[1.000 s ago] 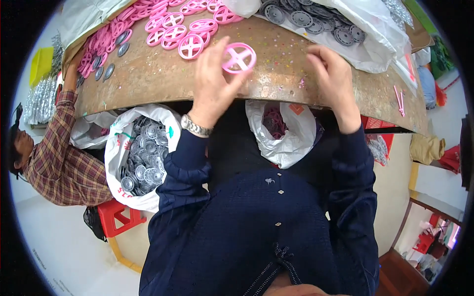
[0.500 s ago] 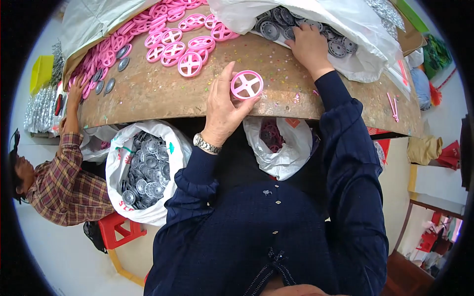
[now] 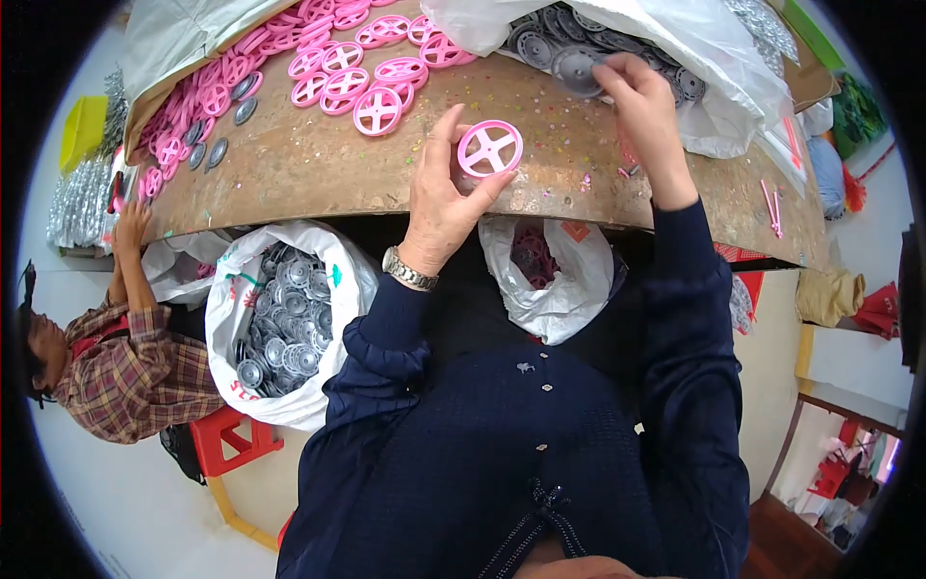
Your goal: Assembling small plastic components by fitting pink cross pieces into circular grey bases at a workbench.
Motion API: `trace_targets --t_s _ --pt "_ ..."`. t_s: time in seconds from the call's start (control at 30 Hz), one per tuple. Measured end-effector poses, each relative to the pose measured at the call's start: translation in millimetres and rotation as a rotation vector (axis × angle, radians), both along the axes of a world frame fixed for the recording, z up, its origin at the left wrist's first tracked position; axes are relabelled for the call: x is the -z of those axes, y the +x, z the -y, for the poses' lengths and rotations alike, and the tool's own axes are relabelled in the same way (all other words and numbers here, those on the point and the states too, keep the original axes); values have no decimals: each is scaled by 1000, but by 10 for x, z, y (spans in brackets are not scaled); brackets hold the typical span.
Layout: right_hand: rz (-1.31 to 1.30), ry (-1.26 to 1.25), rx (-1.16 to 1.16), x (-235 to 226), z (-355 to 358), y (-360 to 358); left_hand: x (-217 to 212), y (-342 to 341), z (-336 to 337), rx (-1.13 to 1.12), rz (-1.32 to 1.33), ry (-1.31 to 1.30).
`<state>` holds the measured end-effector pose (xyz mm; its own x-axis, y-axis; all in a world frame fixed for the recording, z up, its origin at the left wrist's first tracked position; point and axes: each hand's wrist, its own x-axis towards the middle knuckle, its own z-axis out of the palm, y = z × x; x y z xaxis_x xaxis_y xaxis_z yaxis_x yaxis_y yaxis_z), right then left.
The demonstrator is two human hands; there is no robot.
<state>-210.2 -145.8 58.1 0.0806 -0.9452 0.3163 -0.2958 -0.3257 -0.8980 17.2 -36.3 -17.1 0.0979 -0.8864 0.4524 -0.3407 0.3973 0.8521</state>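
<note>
Between the thumb and fingers of my left hand (image 3: 442,198) is a pink ring with a cross of spokes (image 3: 475,166), held above the table's near edge. My right hand (image 3: 641,111) pinches a grey wheel-like disc (image 3: 577,71) by its edge, just in front of the white bag lying on the table. More grey discs (image 3: 535,46) lie in that bag's mouth. Several loose pink rings (image 3: 377,110) are spread on the table beyond my left hand, beside a larger pink heap (image 3: 207,92).
A white sack of grey discs (image 3: 224,318) stands below the table at left; another white bag (image 3: 540,314) with pink pieces hangs at the middle. A co-worker in a plaid shirt (image 3: 135,376) sits at far left. Pink sticks (image 3: 772,208) lie at the table's right.
My right hand has come out of the bag toward me with a grey disc. My left hand still holds the pink ring, slightly shifted. The co-worker's hand has drawn back from the pink heap.
</note>
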Motion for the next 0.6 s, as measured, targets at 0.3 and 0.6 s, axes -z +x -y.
trace_targets --t_s 0.3,0.6 --pt "392 464 -291 267 -686 37 -214 -169 -68 11 352 -307" --pt "480 369 -271 298 -1016 186 -281 -366 -242 107 91 -87"
